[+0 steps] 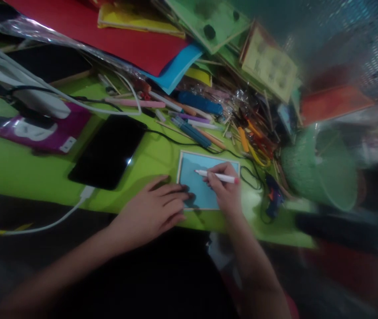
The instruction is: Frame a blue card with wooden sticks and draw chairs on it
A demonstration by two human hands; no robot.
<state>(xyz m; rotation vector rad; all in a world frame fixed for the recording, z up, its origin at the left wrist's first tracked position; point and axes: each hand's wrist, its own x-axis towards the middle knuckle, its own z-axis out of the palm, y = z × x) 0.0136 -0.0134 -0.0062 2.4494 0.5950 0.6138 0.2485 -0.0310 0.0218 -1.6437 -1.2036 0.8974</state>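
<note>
A light blue card with a pale raised border (194, 161) lies on the green table near its front edge. Over the card's right side, my right hand (226, 188) is closed around a white marker (220, 176) with a pink-red end. The marker's tip points left, just above or on the blue surface; I cannot tell if it touches. My left hand (157, 204) rests palm down at the card's left edge, its fingers stretched out and holding nothing. Its fingertips reach the card's lower left part.
A black tablet or phone (109, 150) with a white cable lies to the left. Pens (192, 130), orange-handled pliers (244, 137) and scraps crowd the back. A glue gun (273, 197) and a green basket (322, 168) stand right. Red sheets (136, 44) are piled behind.
</note>
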